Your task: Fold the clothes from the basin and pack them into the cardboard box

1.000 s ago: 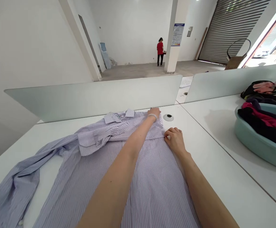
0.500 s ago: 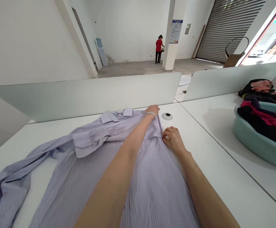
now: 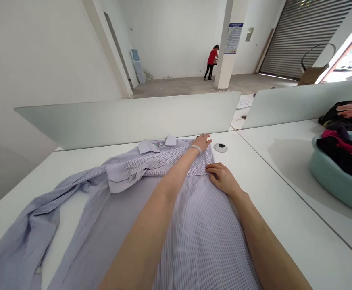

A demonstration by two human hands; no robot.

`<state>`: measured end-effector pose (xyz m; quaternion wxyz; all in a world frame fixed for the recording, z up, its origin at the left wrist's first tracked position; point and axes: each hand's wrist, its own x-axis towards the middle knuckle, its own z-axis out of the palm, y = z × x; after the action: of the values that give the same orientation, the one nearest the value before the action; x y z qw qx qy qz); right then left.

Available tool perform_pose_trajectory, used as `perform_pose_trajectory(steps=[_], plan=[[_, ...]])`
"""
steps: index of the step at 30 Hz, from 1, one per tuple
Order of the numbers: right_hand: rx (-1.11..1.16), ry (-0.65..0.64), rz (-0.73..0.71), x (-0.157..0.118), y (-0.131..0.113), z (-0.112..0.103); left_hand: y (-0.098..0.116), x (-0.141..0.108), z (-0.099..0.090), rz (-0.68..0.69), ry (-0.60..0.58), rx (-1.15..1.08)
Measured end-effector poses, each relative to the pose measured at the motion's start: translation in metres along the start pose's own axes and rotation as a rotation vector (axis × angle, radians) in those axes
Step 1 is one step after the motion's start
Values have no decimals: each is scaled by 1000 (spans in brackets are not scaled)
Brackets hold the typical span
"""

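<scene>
A striped shirt (image 3: 194, 213) lies spread on the white table, its collar toward the divider. One sleeve is folded across the chest, its cuff near the middle; the other sleeve trails to the lower left. At the shirt's upper right shoulder rests my left hand (image 3: 202, 142), a pale band on its wrist, fingers apart and lying on the fabric. Below it, my right hand (image 3: 223, 177) lies on the right edge of the shirt at the folded sleeve, fingers extended over the cloth.
A frosted divider (image 3: 133, 121) runs along the table's back edge. Right of the shirt is a round cable hole (image 3: 220, 148). A light green basin (image 3: 333, 177) of clothes stands at the right, dark and pink clothes (image 3: 345, 112) behind it. A person (image 3: 211, 62) in red stands far off.
The view has shifted left, so things appear farther right. My left hand's fingers have spread. My right hand has opened from a pinch on the shirt's edge and flattened. The distant person leans more.
</scene>
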<state>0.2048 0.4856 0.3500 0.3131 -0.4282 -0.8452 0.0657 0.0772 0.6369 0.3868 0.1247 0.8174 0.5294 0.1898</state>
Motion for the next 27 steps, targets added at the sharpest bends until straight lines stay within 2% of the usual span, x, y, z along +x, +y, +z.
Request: perform_pose_trajectory(steps=[4,8,13,15,17,19,21,24,27], plan=[[20,12,14,-1,7,4,-16,-48,-34,45,37,42],[16,16,17,-1,11,6,-55,-126,-88,50,108,-25],[-32,-33,11,-1,9,2,-127,-239,-154,-230,369,-260],[-72,-24,12,7,4,-1,-153,-275,-169,-319,442,-289],[-100,2,16,22,-6,-3,-172,-301,-175,-361,465,-299],[-91,-4,20,46,-25,0,-184,-313,-174,-376,459,-312],[-24,-50,28,74,-51,13,-189,-314,-168,-392,431,-304],[124,-113,35,111,-93,47,-194,-302,-161,-393,358,-180],[187,-127,14,131,-121,90,-198,-288,-159,-368,329,-99]])
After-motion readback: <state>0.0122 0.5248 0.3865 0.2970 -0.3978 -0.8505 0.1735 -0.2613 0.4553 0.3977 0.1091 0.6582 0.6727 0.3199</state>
